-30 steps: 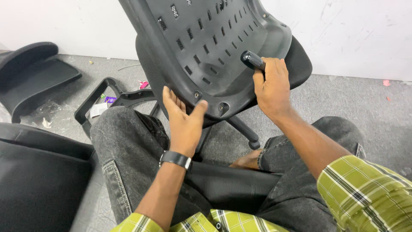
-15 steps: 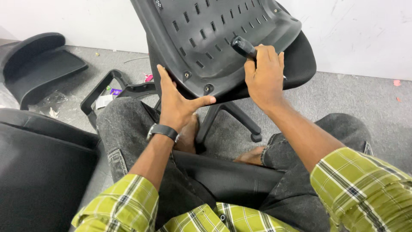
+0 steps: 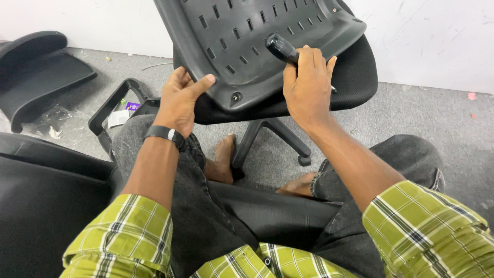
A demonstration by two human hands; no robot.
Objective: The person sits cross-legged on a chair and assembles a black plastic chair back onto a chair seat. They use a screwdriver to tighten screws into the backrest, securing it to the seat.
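Two bare hands work on a black plastic chair back (image 3: 247, 46), a slotted shell tilted over the seat (image 3: 355, 82) of an office chair in front of the seated person's knees. The left hand (image 3: 180, 100) (a dark watch on its wrist) grips the shell's lower edge, thumb on top. The right hand (image 3: 307, 85) is closed around a black-handled screwdriver (image 3: 282, 49) pressed against the shell.

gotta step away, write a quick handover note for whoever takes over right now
Left hand: grips the lower edge of the black slotted chair back, steadying it.
Right hand: closed on a black-handled tool, held against the back's lower right.
Chair back stands tilted over the seat cushion; wheeled base is on the floor below.
One fastener shows at the bottom edge; whether it is tight cannot be told.
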